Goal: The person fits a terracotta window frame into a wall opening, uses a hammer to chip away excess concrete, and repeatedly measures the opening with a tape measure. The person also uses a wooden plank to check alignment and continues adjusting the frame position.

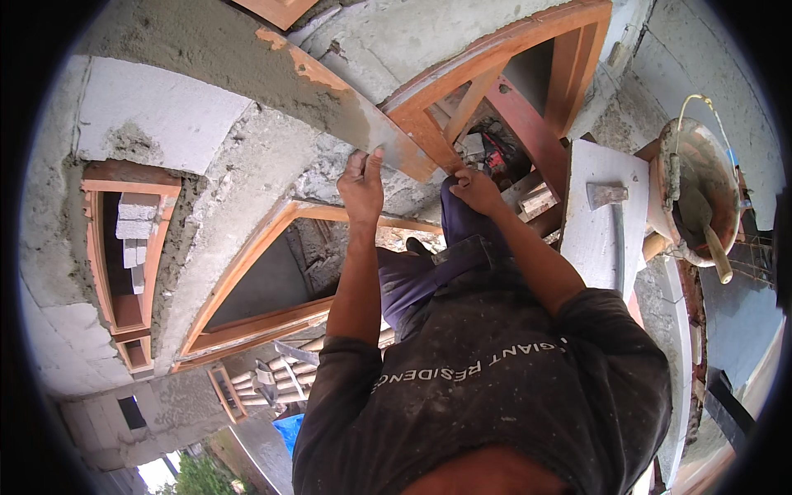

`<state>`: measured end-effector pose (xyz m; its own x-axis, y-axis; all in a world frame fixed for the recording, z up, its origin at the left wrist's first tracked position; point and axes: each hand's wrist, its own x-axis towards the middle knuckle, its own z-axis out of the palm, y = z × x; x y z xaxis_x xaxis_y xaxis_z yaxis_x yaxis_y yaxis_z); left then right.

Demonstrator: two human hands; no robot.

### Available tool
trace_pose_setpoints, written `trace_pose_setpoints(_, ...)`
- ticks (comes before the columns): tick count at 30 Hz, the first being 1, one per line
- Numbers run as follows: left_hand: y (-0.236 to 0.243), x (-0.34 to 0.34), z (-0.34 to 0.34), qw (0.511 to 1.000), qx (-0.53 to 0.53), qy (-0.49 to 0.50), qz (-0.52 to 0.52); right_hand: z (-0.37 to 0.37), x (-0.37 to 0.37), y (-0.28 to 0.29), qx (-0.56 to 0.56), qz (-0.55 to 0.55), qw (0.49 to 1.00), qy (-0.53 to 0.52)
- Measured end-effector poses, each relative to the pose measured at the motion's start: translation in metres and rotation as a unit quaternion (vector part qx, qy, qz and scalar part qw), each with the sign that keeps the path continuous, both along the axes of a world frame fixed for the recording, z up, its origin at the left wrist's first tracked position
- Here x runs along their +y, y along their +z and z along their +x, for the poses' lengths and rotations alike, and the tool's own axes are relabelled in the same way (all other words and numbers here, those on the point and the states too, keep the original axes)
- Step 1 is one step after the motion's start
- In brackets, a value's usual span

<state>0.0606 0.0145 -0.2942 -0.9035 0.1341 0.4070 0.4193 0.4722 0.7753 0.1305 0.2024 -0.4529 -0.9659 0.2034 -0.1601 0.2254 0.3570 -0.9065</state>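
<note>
A long, mortar-smeared wooden board (pixel 351 115) lies slantwise against the rough wall, its orange-brown end near my knees. My left hand (pixel 361 188) grips the lower edge of this board close to that end, thumb up against its face. To the right, my right hand (pixel 477 191) is closed, fingers curled beside the lower corner of an orange wooden window frame (pixel 429 140) and just above my raised knee. Whatever those fingers hold, if anything, is hidden. Fresh grey mortar (pixel 198 49) covers the wall above the board.
On the right, a hatchet (pixel 609 198) rests on a white block (pixel 583 239). Beside it hangs a mortar-caked bucket (pixel 668 181) with a trowel (pixel 705 227) inside. Another wooden frame (pixel 239 285) is set below the board, and a narrow one (pixel 91 239) stands left.
</note>
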Motion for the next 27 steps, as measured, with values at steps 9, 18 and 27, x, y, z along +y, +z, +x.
trace_pose_setpoints(9,0.021,-0.003,-0.003,1.000,0.004,-0.010,0.024,-0.011,-0.020,-0.001,0.034,0.047,0.998,0.021)
trace_pose_setpoints(18,0.014,0.008,-0.002,0.995,0.017,0.009,0.101,-0.024,-0.046,0.026,0.152,0.064,0.979,-0.117)
trace_pose_setpoints(27,0.014,0.016,0.007,0.990,0.017,0.101,0.099,-0.037,-0.060,0.049,0.238,0.092,0.954,-0.160)
